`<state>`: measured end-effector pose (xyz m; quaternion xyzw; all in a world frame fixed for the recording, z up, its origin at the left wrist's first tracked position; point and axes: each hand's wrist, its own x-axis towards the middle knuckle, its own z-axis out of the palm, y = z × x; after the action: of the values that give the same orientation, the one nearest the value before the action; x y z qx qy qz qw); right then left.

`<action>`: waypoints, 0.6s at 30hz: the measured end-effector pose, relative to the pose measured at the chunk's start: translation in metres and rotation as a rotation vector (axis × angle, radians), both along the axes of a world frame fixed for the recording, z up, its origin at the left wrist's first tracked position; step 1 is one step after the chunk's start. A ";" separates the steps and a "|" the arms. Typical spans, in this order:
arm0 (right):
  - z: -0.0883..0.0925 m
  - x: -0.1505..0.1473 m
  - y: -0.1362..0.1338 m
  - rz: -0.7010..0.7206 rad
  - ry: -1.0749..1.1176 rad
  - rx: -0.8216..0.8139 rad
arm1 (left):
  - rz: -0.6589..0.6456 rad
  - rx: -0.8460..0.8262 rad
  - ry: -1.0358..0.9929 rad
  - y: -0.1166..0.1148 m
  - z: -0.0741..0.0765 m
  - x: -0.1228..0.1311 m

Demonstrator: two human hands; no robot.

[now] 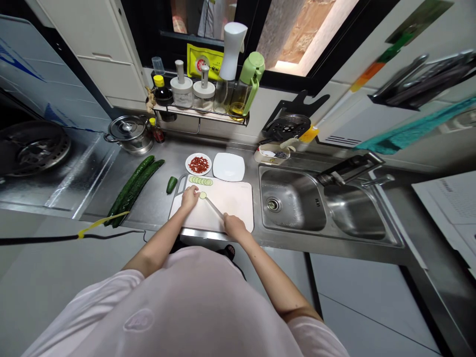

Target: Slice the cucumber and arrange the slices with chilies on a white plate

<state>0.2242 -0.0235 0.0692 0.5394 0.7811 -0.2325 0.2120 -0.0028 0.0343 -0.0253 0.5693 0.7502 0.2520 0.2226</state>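
On the white cutting board my left hand has its fingers bent, with the fingertips at the left edge of a round pale green cucumber slice. They appear to hold that slice; the exact contact is too small to see clearly. My right hand is closed around the handle of a kitchen knife. The blade slants up and left, its tip at the slice. A row of overlapping cucumber slices lies along the board's far edge. Left of the board rests a cut cucumber end.
Whole cucumbers lie further left, near a lidded pot. Behind the board stand a plate of chopped red pieces and a white square plate. The sink is right; a bottle rack hangs above.
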 end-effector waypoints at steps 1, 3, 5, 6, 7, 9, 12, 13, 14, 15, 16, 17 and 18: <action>0.000 0.000 0.000 0.003 0.001 0.003 | 0.001 0.001 -0.002 0.000 0.000 0.000; 0.000 0.001 -0.001 0.004 0.002 -0.002 | 0.003 0.000 -0.004 0.000 0.001 0.000; 0.001 0.001 -0.001 0.000 0.000 -0.014 | 0.003 0.000 -0.002 0.000 0.001 0.001; 0.001 0.001 -0.001 -0.003 -0.003 -0.020 | 0.003 0.001 0.001 0.000 0.002 0.001; 0.002 0.001 0.000 -0.004 -0.004 -0.023 | 0.003 0.002 0.004 0.000 0.002 0.001; 0.002 0.001 -0.001 -0.003 -0.005 -0.022 | 0.002 -0.002 0.012 0.000 0.002 0.001; 0.001 0.002 -0.003 -0.008 -0.007 -0.009 | 0.000 -0.004 0.020 0.000 0.001 0.001; 0.000 0.003 -0.004 -0.009 -0.006 -0.003 | -0.001 0.001 0.021 0.000 0.001 0.001; -0.001 0.004 -0.006 -0.010 -0.004 0.006 | -0.002 0.007 0.021 0.000 0.001 0.001; -0.003 0.005 -0.008 -0.010 -0.001 0.017 | -0.002 0.013 0.021 0.000 0.000 0.001; -0.004 0.006 -0.011 -0.012 0.004 0.031 | -0.003 0.018 0.020 0.000 0.000 0.001; -0.006 0.008 -0.013 -0.019 0.009 0.048 | -0.004 0.020 0.019 -0.001 0.000 0.001; -0.008 0.009 -0.015 -0.031 0.014 0.067 | -0.008 0.021 0.017 -0.002 0.001 0.002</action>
<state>0.2336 -0.0390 0.0607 0.5566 0.7814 -0.2134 0.1846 -0.0011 0.0322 -0.0246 0.5768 0.7471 0.2541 0.2112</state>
